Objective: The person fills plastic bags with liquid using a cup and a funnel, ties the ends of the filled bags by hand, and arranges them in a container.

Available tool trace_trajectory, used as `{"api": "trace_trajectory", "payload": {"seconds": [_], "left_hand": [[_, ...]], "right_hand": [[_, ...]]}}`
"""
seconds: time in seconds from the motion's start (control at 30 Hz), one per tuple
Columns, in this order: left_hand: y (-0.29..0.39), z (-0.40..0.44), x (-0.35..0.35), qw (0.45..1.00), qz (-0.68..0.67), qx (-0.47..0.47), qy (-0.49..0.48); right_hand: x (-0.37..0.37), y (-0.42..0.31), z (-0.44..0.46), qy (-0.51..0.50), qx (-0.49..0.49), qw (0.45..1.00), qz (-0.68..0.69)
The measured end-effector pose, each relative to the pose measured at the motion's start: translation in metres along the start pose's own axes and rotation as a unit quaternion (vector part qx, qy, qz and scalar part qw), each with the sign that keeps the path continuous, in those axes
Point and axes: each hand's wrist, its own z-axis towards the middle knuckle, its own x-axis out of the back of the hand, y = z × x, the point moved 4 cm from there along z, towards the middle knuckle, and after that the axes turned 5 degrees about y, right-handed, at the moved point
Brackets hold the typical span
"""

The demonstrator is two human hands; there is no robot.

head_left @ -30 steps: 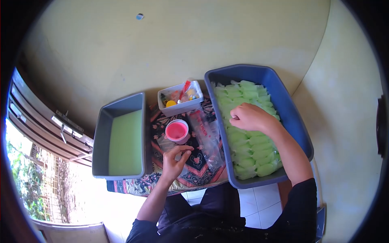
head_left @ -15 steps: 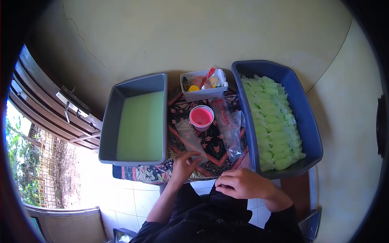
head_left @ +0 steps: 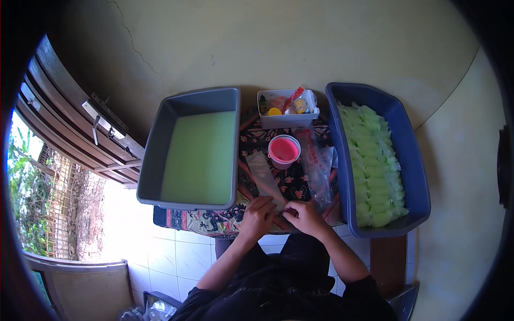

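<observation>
A narrow clear plastic bag lies on the patterned cloth, its near end at my fingers. My left hand is closed on the left side of that end. From the right, my right hand pinches the bag's near corner, with thumb and forefinger together. The two hands are close but apart; my fingers partly cover the bag's end. Just beyond the bag stands a cup with a pink inside. Beside it is a clear plastic packet with red print.
On the left stands a grey tub of pale green liquid. On the right, a blue-grey tub holds rows of filled green bags. A white box of small items sits at the back of the cloth-covered table.
My right hand has moved left and forward from the table's near edge to the bag's end. My left hand has closed there too. The camera view has shifted slightly.
</observation>
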Motion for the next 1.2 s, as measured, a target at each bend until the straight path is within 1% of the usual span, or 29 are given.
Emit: {"api": "trace_trajectory", "payload": {"seconds": [0.07, 0.1, 0.17, 0.3, 0.4, 0.47, 0.5, 0.57, 0.6, 0.67, 0.7, 0.77, 0.8, 0.87, 0.9, 0.97, 1.0, 1.07, 1.2], "left_hand": [[0.011, 0.004, 0.005, 1.0, 0.012, -0.024, 0.008], [0.008, 0.003, 0.004, 1.0, 0.012, -0.024, 0.007], [-0.001, 0.001, -0.001, 1.0, -0.006, -0.013, -0.002], [-0.003, 0.003, -0.004, 1.0, -0.001, -0.029, -0.003], [-0.002, 0.003, -0.004, 1.0, -0.003, -0.024, -0.001], [0.003, 0.003, -0.001, 0.998, -0.016, -0.027, 0.049], [0.006, 0.003, 0.0, 0.998, -0.016, -0.027, 0.049], [0.011, 0.004, 0.003, 0.996, -0.044, -0.041, 0.066], [0.013, 0.003, 0.003, 0.996, -0.044, -0.04, 0.066], [0.016, 0.001, 0.0, 0.993, -0.1, -0.058, 0.031], [0.019, 0.002, 0.002, 0.993, -0.1, -0.057, 0.031], [0.031, 0.003, 0.003, 0.981, -0.152, -0.12, -0.018], [0.033, 0.002, 0.005, 0.981, -0.151, -0.12, -0.018], [0.038, -0.002, 0.004, 0.97, -0.197, -0.127, -0.061], [0.038, -0.002, 0.005, 0.97, -0.197, -0.126, -0.062], [0.043, -0.003, 0.005, 0.961, -0.2, -0.171, -0.084], [0.042, -0.004, 0.004, 0.961, -0.2, -0.172, -0.085], [0.042, -0.011, -0.001, 0.95, -0.242, -0.155, -0.124], [0.05, -0.014, -0.003, 0.94, -0.267, -0.137, -0.161]], "right_hand": [[-0.002, 0.008, -0.001, 0.015, -0.028, 0.999, 0.032], [-0.003, 0.011, -0.001, 0.016, -0.029, 0.999, 0.032], [-0.002, 0.016, 0.0, 0.049, -0.048, 0.996, 0.05], [-0.004, 0.021, 0.001, 0.062, -0.037, 0.996, 0.051], [-0.007, 0.032, 0.0, 0.09, -0.057, 0.991, 0.087], [-0.006, 0.031, 0.0, 0.069, -0.157, 0.969, 0.175], [-0.006, 0.031, 0.0, 0.068, -0.158, 0.97, 0.175], [-0.009, 0.033, 0.0, 0.065, -0.206, 0.926, 0.31], [-0.008, 0.03, 0.002, 0.064, -0.207, 0.926, 0.31], [-0.007, 0.023, 0.005, 0.066, -0.243, 0.894, 0.371], [-0.008, 0.025, 0.005, 0.065, -0.243, 0.894, 0.371], [-0.01, 0.029, 0.007, 0.088, -0.2, 0.885, 0.412], [-0.011, 0.03, 0.007, 0.087, -0.2, 0.884, 0.413], [-0.012, 0.032, 0.006, 0.089, -0.208, 0.861, 0.455], [-0.011, 0.029, 0.006, 0.089, -0.208, 0.861, 0.456], [-0.006, 0.023, 0.003, 0.105, -0.226, 0.871, 0.423], [-0.006, 0.025, 0.003, 0.106, -0.226, 0.871, 0.423], [-0.006, 0.033, 0.0, 0.147, -0.228, 0.855, 0.442], [0.009, 0.023, -0.002, 0.147, -0.229, 0.848, 0.455]]}}
